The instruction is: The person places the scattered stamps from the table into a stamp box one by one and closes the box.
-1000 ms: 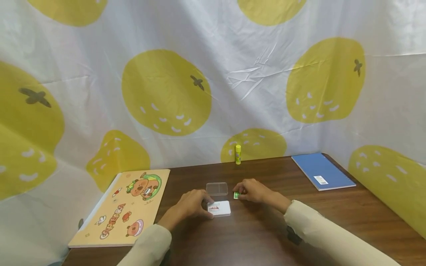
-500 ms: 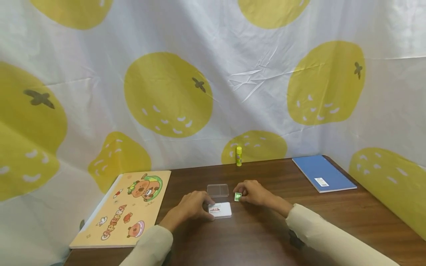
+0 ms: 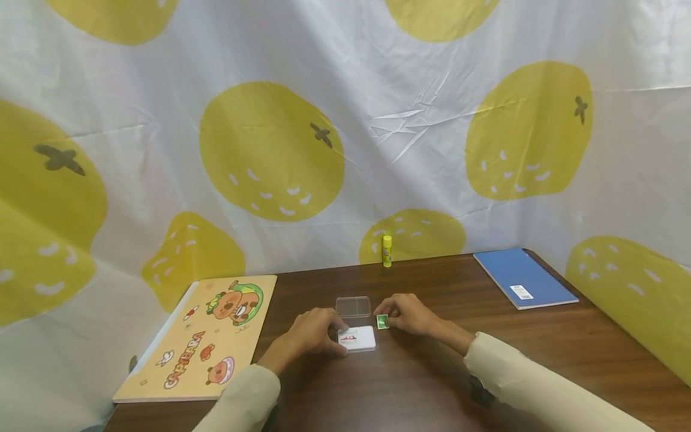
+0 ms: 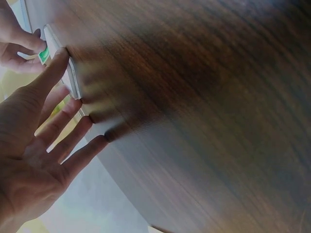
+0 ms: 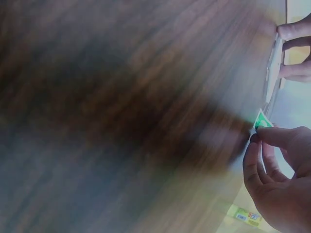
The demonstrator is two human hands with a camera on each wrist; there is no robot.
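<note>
A small green stamp [image 3: 382, 321] with a white border is pinched by the thumb and fingertips of my right hand [image 3: 409, 313], just right of a shallow clear case [image 3: 363, 350]. In the case lies a white stack [image 3: 366, 337], with a small red-and-white picture [image 3: 348, 336] at its left on top. My left hand [image 3: 314, 331] holds the case by its left end, thumb at the near corner and index finger at the far one. Its other fingers spread toward the tabletop in the left wrist view. Behind the case lies a clear lid [image 3: 353, 306].
A yellow glue stick [image 3: 387, 251] stands at the back edge of the brown table [image 3: 421, 384]. To the left lies a capybara-printed folder [image 3: 197, 336], and a blue notebook [image 3: 523, 278] is at the back right. A lemon-patterned curtain [image 3: 399, 162] hangs behind.
My right hand has turned the green stamp, so more of its face shows, and brought it slightly left toward the case. The left hand keeps its place on the case.
</note>
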